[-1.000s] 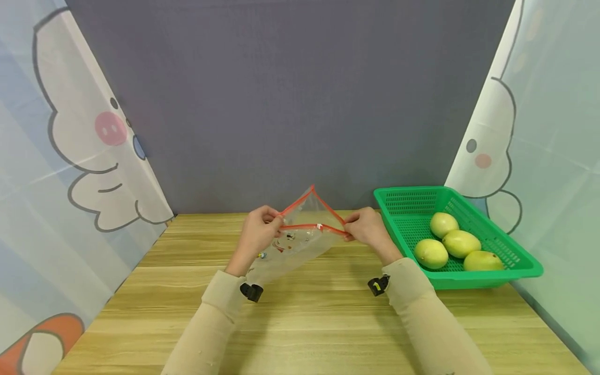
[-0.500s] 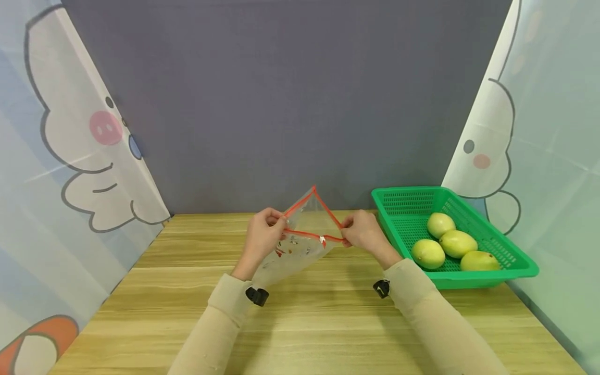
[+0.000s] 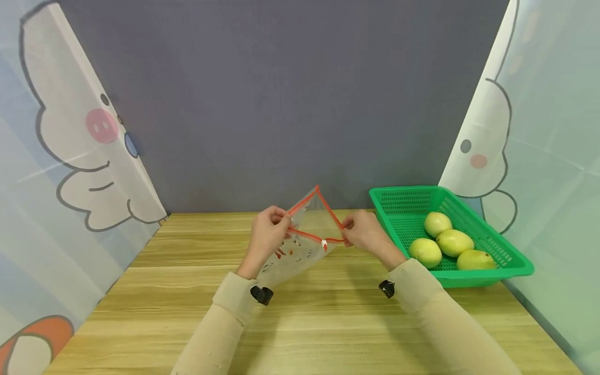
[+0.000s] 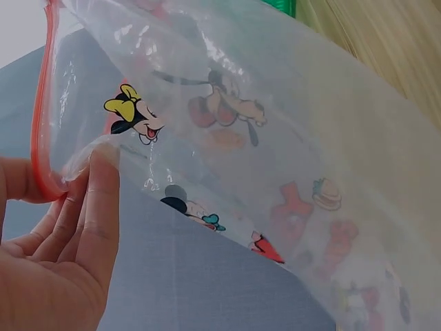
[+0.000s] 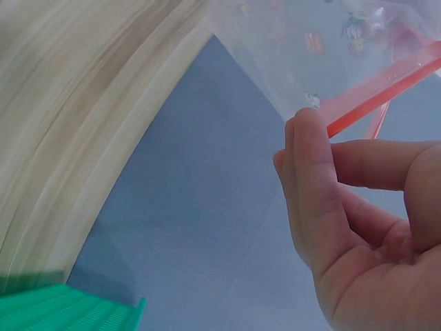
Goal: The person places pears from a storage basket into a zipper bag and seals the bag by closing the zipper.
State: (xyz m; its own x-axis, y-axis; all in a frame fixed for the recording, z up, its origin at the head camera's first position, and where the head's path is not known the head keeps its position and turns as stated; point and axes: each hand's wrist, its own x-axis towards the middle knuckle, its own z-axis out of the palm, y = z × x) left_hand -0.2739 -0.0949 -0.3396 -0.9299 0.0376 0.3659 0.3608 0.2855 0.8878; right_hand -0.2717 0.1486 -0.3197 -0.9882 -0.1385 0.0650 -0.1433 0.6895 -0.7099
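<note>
A clear zip bag with a red zip edge and a white-and-red slider hangs between both hands above the table, its mouth spread into a wide gap. My left hand pinches the left corner of the mouth between thumb and fingers. At the opposite corner my right hand pinches the red edge. Cartoon figures printed on the bag show up close in the left wrist view. The right wrist view has the right hand with thumb and fingertips at the end of the red strip.
A green plastic basket stands on the right of the wooden table, holding several yellow-green oval fruits. Behind the table rises a grey backdrop. Cartoon-print curtains hang at both sides.
Both hands still hold the bag. The left hand has shifted slightly right and the mouth's near edge sags lower, leaving a taller gap. The whole view has drifted a little.
</note>
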